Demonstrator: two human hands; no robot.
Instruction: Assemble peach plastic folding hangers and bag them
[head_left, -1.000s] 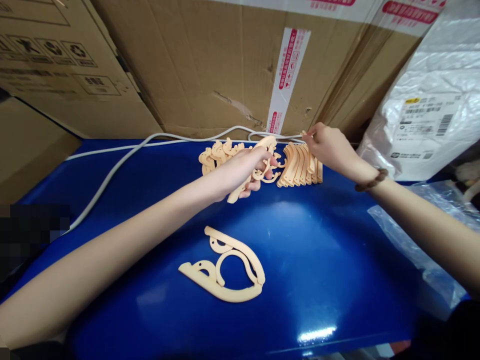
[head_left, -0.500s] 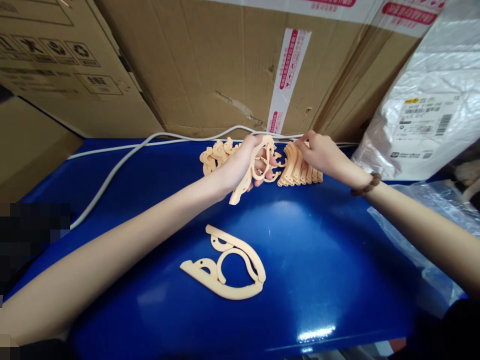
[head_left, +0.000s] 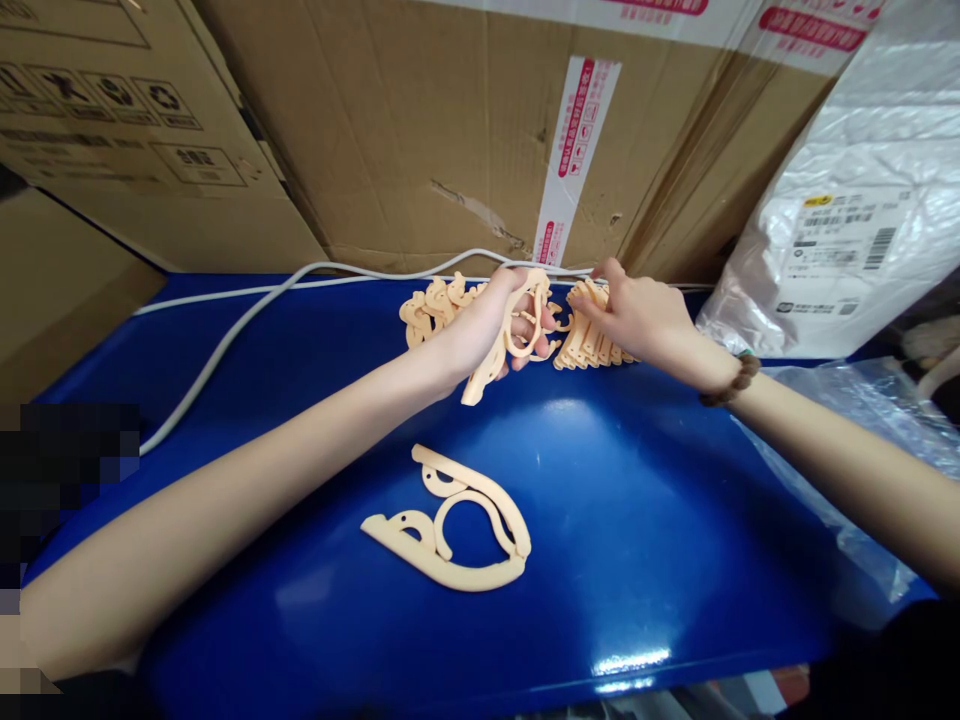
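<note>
my left hand (head_left: 487, 335) clamped on peach plastic folding hanger (head_left: 480, 383), raised above glossy blue table (head_left: 637, 520) | my right hand (head_left: 637, 320) on upright row of matching hangers (head_left: 589, 348) by the boxes, pinch unclear, perhaps loose | step: drawing from row | next needs one hanger split from its neighbours

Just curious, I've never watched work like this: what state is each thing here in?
Left hand, closed around the held hanger.
Right hand, fingers on the row of hangers; grip unclear.
Row of hangers, standing on edge, packed together.
Loose hanger, lying flat on the table.
Cardboard box, taped shut.
</note>
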